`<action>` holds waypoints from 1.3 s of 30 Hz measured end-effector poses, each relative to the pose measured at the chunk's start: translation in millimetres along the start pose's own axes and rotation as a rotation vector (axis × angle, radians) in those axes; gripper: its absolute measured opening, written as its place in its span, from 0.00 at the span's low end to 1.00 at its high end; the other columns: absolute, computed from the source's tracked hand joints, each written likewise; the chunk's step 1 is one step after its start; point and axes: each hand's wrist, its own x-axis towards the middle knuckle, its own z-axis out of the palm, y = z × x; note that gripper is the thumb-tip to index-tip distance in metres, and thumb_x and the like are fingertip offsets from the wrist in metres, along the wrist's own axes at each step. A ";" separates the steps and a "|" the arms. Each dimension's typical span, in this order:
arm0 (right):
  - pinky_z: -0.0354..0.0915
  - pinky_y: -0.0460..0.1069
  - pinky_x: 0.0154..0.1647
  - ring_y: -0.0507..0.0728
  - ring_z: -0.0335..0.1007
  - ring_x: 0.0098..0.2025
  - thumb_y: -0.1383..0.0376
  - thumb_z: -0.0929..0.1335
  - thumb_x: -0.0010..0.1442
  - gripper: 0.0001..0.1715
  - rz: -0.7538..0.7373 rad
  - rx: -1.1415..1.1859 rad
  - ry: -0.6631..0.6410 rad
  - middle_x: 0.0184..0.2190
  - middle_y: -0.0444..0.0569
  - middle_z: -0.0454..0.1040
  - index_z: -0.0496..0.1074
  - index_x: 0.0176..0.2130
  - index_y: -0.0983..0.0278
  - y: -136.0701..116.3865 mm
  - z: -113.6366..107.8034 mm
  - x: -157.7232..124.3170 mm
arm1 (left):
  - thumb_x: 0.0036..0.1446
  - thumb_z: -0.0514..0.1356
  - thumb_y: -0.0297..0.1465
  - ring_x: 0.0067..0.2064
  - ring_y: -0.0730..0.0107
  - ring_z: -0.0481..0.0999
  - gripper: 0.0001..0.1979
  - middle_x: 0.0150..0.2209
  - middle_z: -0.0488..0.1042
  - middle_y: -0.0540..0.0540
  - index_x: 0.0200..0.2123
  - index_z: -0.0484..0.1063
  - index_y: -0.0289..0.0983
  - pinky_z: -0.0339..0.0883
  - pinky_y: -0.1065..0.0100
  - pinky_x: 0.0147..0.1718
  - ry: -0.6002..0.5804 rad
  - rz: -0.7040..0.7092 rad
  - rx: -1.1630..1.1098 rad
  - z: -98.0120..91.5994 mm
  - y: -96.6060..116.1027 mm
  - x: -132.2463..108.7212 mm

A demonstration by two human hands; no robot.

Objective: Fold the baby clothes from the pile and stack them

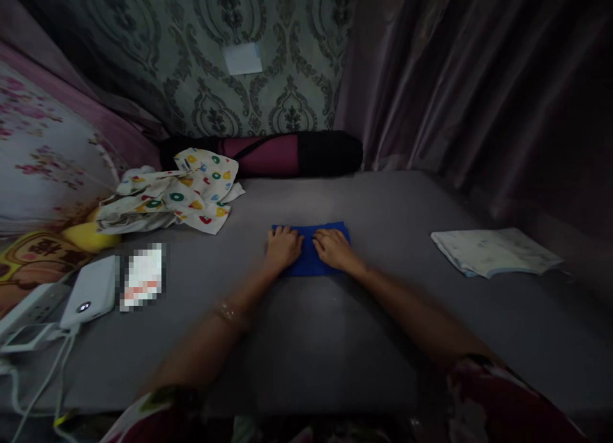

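Blue folded cloth (pixel 309 264) is laid on the grey surface (pixel 373 203), centred ahead of the body; its long axis is run left to right, across the line of the forearms; both hands are placed on it, palms down, so no reach is left to be covered.

Left end is covered by the left hand (pixel 285 246), right end by the right hand (pixel 335 248); a bare strip is left between; neither hand is set clearly nearer the middle. Fingers are bent on both; whether cloth is pinched or only pressed cannot be told.

Patterned cloth (pixel 191 191) is heaped far left; pale folded cloth (pixel 495 251) is set well apart at right; white power bank (pixel 90 290) is seen at near left, cable attached.
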 end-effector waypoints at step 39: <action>0.60 0.51 0.53 0.58 0.67 0.50 0.70 0.63 0.60 0.18 -0.198 0.158 0.212 0.46 0.51 0.74 0.72 0.49 0.64 57.0 -113.2 -7.4 | 0.55 0.54 0.28 0.49 0.65 0.74 0.21 0.48 0.75 0.46 0.53 0.68 0.39 0.65 0.64 0.51 0.116 0.378 -0.412 -91.3 -70.1 14.7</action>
